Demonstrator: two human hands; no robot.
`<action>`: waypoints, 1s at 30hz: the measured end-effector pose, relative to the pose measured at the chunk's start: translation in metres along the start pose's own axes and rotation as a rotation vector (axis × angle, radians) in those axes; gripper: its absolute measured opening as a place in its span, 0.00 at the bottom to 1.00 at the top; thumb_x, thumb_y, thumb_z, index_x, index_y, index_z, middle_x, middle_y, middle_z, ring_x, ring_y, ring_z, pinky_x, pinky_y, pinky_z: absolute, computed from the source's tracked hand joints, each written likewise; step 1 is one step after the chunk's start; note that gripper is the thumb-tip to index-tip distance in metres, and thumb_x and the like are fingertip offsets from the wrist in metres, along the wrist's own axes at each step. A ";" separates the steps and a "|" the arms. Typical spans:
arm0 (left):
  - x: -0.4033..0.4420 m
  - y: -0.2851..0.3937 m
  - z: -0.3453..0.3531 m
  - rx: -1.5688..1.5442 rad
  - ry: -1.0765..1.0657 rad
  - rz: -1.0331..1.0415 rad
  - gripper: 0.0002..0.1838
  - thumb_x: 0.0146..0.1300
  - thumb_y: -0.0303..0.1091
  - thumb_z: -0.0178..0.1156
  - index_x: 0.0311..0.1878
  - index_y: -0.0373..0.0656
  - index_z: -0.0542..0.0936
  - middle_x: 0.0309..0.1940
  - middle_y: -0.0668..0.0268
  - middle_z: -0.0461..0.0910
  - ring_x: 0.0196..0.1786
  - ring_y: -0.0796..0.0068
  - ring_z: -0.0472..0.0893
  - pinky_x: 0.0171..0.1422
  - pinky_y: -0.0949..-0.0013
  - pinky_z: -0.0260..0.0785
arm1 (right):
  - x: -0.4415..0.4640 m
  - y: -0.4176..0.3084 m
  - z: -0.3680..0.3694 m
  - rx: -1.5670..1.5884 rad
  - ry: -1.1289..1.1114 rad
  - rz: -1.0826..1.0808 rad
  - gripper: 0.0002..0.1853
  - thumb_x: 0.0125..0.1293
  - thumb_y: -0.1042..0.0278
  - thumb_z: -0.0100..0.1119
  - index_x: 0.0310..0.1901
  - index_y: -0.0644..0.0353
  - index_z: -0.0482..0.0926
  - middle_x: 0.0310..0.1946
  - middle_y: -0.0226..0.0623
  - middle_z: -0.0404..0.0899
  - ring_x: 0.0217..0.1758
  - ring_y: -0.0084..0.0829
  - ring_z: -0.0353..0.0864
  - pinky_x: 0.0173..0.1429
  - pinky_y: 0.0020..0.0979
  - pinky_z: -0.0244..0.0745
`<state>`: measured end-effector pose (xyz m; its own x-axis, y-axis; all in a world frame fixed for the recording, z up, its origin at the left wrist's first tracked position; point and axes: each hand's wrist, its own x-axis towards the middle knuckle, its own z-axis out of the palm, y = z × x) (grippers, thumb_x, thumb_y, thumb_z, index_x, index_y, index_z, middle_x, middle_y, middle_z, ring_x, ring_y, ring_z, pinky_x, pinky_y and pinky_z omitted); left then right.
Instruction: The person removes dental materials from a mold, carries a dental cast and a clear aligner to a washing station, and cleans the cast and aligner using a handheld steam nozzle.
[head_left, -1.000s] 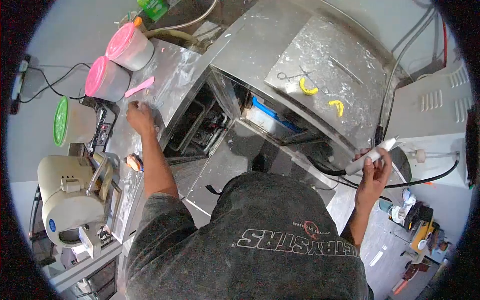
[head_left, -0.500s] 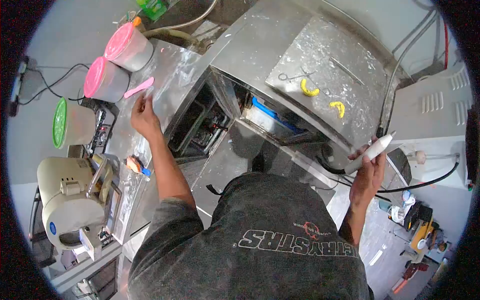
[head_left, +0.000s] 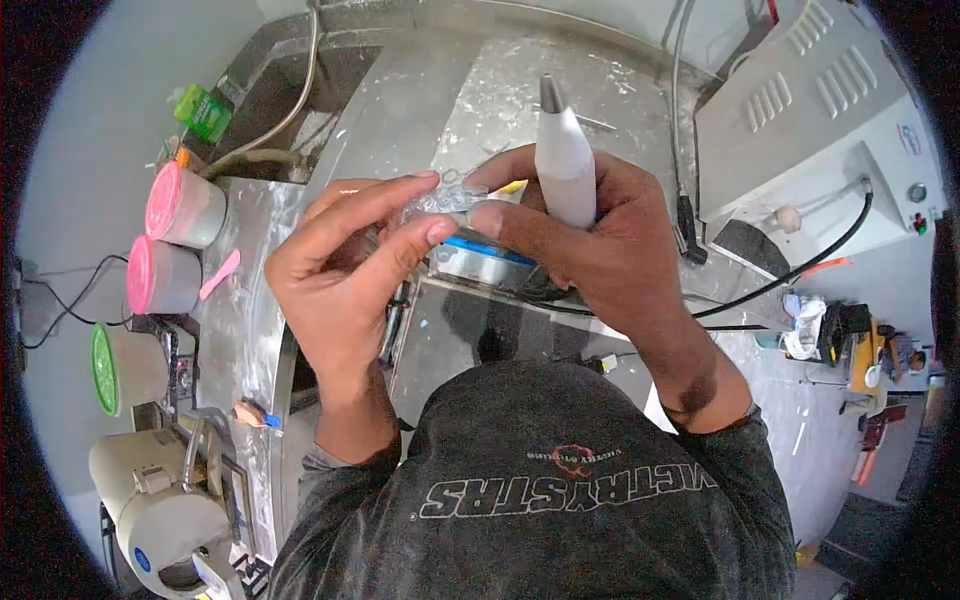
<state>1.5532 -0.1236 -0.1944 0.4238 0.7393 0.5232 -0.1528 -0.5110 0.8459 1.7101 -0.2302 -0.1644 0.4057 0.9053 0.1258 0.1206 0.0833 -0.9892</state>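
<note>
Both of my hands are raised and close together over the open cabinet. My left hand (head_left: 350,260) pinches a clear, shiny plastic piece (head_left: 437,200) between thumb and fingers. The thumb of my right hand (head_left: 600,235) touches the right side of that same piece. A white pen-shaped handpiece (head_left: 566,160) is also held in my right hand, between thumb and fingers, with its metal tip pointing up. A small bit of yellow shows beside the clear piece, partly hidden by my right hand.
Pink-lidded tubs (head_left: 183,204), a green-lidded tub (head_left: 135,369) and a pink spatula (head_left: 220,274) are at the left. A beige machine (head_left: 165,500) stands lower left. A grey vented box (head_left: 810,120) with a black cable is at the right.
My left hand has left the counter by the pink spatula and come to the middle. My right hand has moved left with the handpiece, now upright. The view has turned.
</note>
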 end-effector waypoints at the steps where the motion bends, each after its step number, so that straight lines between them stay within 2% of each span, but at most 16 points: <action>1: 0.001 0.001 0.002 0.029 -0.001 0.087 0.19 0.47 0.17 0.74 0.46 0.32 0.86 0.39 0.62 0.84 0.41 0.77 0.79 0.44 0.76 0.69 | -0.001 0.000 -0.002 -0.011 0.010 -0.022 0.12 0.61 0.70 0.73 0.45 0.62 0.84 0.20 0.18 0.74 0.21 0.08 0.66 0.25 0.17 0.55; 3: 0.003 -0.001 0.007 0.091 0.004 0.263 0.21 0.47 0.18 0.75 0.47 0.33 0.86 0.39 0.61 0.84 0.43 0.74 0.80 0.45 0.74 0.70 | -0.003 -0.002 -0.003 -0.070 0.055 -0.123 0.11 0.62 0.71 0.72 0.45 0.63 0.84 0.20 0.17 0.73 0.22 0.08 0.65 0.25 0.17 0.55; 6: 0.002 -0.007 0.021 -0.037 0.127 0.267 0.23 0.48 0.19 0.75 0.50 0.33 0.84 0.42 0.60 0.85 0.45 0.72 0.81 0.47 0.72 0.71 | -0.008 -0.001 -0.005 -0.053 0.109 -0.241 0.11 0.62 0.71 0.72 0.43 0.64 0.84 0.19 0.17 0.72 0.21 0.08 0.65 0.25 0.17 0.54; 9: 0.002 -0.019 0.024 -0.132 0.090 0.164 0.22 0.52 0.19 0.72 0.53 0.31 0.82 0.44 0.55 0.86 0.47 0.68 0.83 0.51 0.69 0.73 | -0.010 0.000 -0.007 -0.005 0.147 -0.282 0.10 0.63 0.70 0.71 0.43 0.65 0.84 0.17 0.17 0.70 0.20 0.09 0.64 0.25 0.17 0.55; 13: -0.006 -0.022 0.030 -0.784 -0.054 -0.137 0.17 0.60 0.20 0.67 0.53 0.28 0.80 0.43 0.49 0.85 0.45 0.62 0.86 0.56 0.65 0.77 | -0.006 -0.004 -0.005 0.026 0.205 -0.174 0.10 0.65 0.69 0.69 0.43 0.65 0.84 0.16 0.18 0.68 0.18 0.11 0.62 0.24 0.18 0.56; 16: -0.008 -0.021 0.030 -0.959 -0.098 -0.197 0.16 0.61 0.22 0.66 0.52 0.28 0.80 0.43 0.51 0.85 0.45 0.62 0.86 0.54 0.64 0.79 | -0.002 -0.005 -0.006 0.008 0.193 -0.052 0.12 0.67 0.67 0.68 0.47 0.65 0.82 0.17 0.19 0.68 0.19 0.11 0.62 0.24 0.19 0.57; 19: -0.006 -0.025 0.029 -1.036 -0.018 -0.322 0.15 0.63 0.23 0.65 0.53 0.28 0.80 0.42 0.51 0.85 0.45 0.62 0.86 0.54 0.62 0.80 | 0.003 0.004 -0.008 -0.050 0.174 -0.112 0.15 0.72 0.62 0.61 0.53 0.64 0.78 0.20 0.20 0.69 0.20 0.13 0.65 0.23 0.20 0.58; 23: 0.000 -0.020 0.035 -0.608 0.288 -0.245 0.13 0.64 0.25 0.66 0.50 0.29 0.81 0.41 0.54 0.86 0.43 0.66 0.86 0.52 0.66 0.79 | -0.001 0.021 -0.017 -0.131 0.070 -0.173 0.16 0.78 0.58 0.50 0.54 0.63 0.75 0.21 0.23 0.69 0.20 0.16 0.67 0.23 0.23 0.61; 26: 0.004 -0.022 0.039 -0.278 0.425 -0.159 0.11 0.64 0.26 0.66 0.47 0.30 0.83 0.42 0.57 0.86 0.43 0.70 0.85 0.50 0.69 0.78 | -0.008 0.005 -0.017 -0.354 -0.019 -0.110 0.16 0.79 0.58 0.44 0.48 0.64 0.75 0.18 0.27 0.68 0.18 0.19 0.68 0.22 0.25 0.63; 28: 0.008 -0.022 0.041 -0.122 0.481 -0.148 0.11 0.64 0.25 0.67 0.47 0.29 0.83 0.40 0.56 0.86 0.43 0.71 0.85 0.49 0.70 0.77 | -0.003 0.001 -0.015 -0.322 -0.106 0.000 0.17 0.79 0.57 0.44 0.45 0.64 0.74 0.17 0.28 0.69 0.17 0.20 0.69 0.21 0.27 0.65; 30: 0.012 -0.028 0.042 -0.095 0.516 -0.142 0.11 0.63 0.26 0.68 0.46 0.29 0.83 0.39 0.57 0.86 0.43 0.72 0.85 0.49 0.71 0.76 | 0.007 -0.004 -0.014 -0.208 -0.210 0.182 0.18 0.78 0.56 0.45 0.43 0.65 0.74 0.16 0.30 0.69 0.15 0.22 0.70 0.20 0.28 0.66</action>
<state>1.6006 -0.1187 -0.2160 -0.0436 0.9296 0.3661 -0.2159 -0.3665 0.9050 1.7248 -0.2303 -0.1584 0.2444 0.9654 -0.0908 0.2542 -0.1542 -0.9548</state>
